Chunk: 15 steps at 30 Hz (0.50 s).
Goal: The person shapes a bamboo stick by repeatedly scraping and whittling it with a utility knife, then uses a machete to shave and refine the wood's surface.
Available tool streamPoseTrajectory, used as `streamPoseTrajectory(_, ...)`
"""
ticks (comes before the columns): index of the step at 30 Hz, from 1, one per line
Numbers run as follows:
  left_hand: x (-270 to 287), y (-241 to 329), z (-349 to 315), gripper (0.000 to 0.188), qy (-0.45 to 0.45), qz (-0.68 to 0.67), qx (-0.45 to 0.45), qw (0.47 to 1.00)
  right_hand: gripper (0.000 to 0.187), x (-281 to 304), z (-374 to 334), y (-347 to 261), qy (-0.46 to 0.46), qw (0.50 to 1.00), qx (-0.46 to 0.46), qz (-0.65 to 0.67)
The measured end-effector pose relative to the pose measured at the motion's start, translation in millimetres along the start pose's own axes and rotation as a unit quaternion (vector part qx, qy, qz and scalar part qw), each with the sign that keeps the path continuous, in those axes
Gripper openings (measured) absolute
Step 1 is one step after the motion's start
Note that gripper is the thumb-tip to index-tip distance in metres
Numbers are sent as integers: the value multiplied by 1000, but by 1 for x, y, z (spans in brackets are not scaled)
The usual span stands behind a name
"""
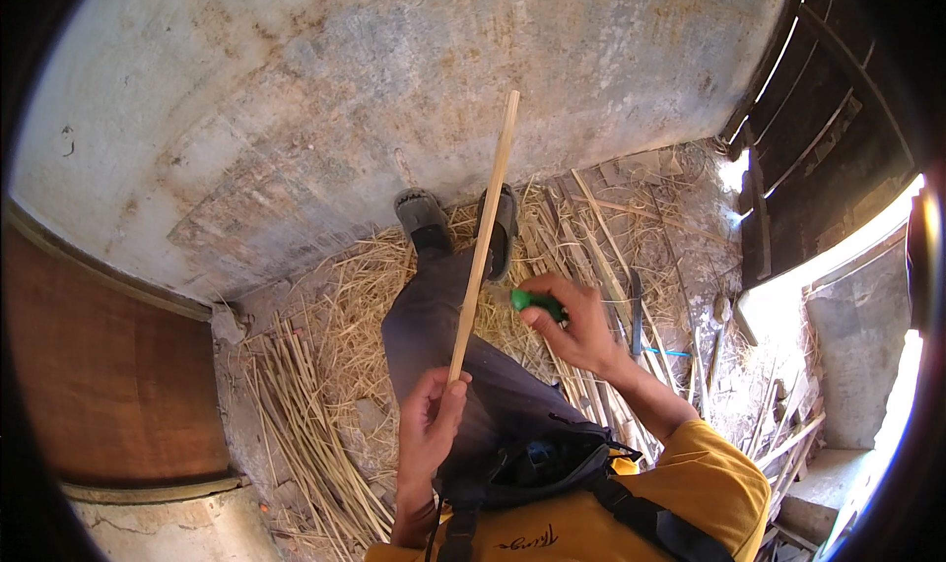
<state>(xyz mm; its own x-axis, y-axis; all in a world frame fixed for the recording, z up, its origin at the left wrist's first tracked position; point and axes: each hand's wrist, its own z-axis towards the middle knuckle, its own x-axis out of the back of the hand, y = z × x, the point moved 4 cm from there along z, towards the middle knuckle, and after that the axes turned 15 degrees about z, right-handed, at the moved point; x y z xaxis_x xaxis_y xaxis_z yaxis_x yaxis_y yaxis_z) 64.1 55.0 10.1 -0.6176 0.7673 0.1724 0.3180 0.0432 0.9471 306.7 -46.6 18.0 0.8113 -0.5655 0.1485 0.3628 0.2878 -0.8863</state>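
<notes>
My left hand [430, 429] grips the lower end of a long pale wooden stick [484, 235] that slants up past my grey trouser legs toward the wall. Just right of the stick's middle, my right hand [576, 324] is closed around a small tool with a green handle [535, 302]. The tool's tip sits close to the stick; whether it touches is unclear. My feet in grey sandals [422, 212] rest on straw below.
Straw and several split cane strips [315, 434] cover the ground around my legs. A stained concrete wall [394, 79] stands ahead. A brown board [108, 365] is at left, a dark slatted wooden door [828, 138] at right, and a dark blade [637, 311] lies among strips.
</notes>
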Motion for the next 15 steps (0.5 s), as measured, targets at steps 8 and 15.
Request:
streamPoseTrajectory(8,-7,10,4,19,20,38,-17,999,43,-15,-9,-12,-44,987,120,-94)
streamPoseTrajectory(15,-10,18,2,22,3,11,-17,1000,41,-16,-11,-22,-33,982,140,-122)
